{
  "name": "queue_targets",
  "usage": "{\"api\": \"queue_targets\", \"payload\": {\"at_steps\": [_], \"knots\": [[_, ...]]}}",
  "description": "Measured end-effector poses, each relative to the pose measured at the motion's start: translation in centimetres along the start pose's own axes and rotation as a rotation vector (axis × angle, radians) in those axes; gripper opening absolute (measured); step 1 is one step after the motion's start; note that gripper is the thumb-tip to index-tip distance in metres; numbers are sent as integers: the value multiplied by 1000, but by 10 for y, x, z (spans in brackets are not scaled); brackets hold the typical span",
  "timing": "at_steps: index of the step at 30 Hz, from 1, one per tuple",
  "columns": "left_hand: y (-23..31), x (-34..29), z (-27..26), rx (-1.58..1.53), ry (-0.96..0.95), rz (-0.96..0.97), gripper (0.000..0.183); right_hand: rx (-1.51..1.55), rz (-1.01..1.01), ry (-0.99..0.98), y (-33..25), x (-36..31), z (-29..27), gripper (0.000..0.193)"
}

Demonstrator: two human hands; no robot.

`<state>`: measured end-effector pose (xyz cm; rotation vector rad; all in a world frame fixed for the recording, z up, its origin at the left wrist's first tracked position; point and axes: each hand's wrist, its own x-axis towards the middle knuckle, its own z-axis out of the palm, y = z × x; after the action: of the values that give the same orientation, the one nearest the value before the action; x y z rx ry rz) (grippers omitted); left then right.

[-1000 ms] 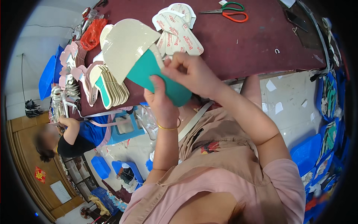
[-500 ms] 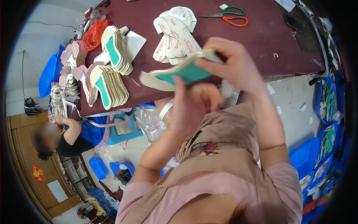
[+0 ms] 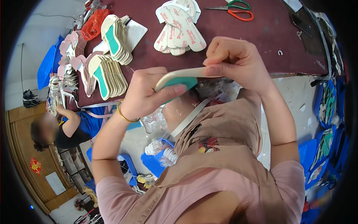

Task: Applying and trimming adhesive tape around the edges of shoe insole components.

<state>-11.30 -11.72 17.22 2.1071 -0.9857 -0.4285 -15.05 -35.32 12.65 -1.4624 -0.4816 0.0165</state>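
Observation:
A cream insole with a teal patch (image 3: 183, 83) is stretched between my hands, over the table's front edge. My left hand (image 3: 143, 91) grips one end, its thumb lying on the teal side. At the other end, my right hand (image 3: 235, 63) pinches the cream tip between thumb and curled fingers. Past the hands lies a fanned pile of white insole-shaped pieces with red print (image 3: 179, 31). To the left stand two stacks of cream and teal insoles, a nearer stack (image 3: 112, 80) and a farther stack (image 3: 117, 44).
Scissors with green and red handles (image 3: 238, 11) lie at the far side of the maroon table (image 3: 261, 41). A red plastic bag (image 3: 96, 27), a notepad (image 3: 137, 35) and pink pieces (image 3: 86, 74) are at the left. Another person (image 3: 71, 127) works there. Blue bins (image 3: 307, 153) stand at right.
My left hand, loose beside the insole before, has moved left and taken hold of its end. The insole has turned and now spans both hands; my right hand still holds its other end.

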Motion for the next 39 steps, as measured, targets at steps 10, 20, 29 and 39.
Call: {"api": "queue_targets", "payload": {"at_steps": [10, 20, 29, 39], "knots": [[-2, -3, 67, -634, 769, -125, 28, 629, 76, 257, 42, -4, 75, 11], [-14, 2, 50, -899, 847, -297, 34, 10, 156, 130, 48, -9, 70, 22], [-20, 16, 56, -1765, 242, 164, 73, 413, 375, 49, 38, 0, 26, 17], [-53, 36, 60, -2047, 26, -225, 48, 192, 769, -326, 47, 3, 9, 30]]}}
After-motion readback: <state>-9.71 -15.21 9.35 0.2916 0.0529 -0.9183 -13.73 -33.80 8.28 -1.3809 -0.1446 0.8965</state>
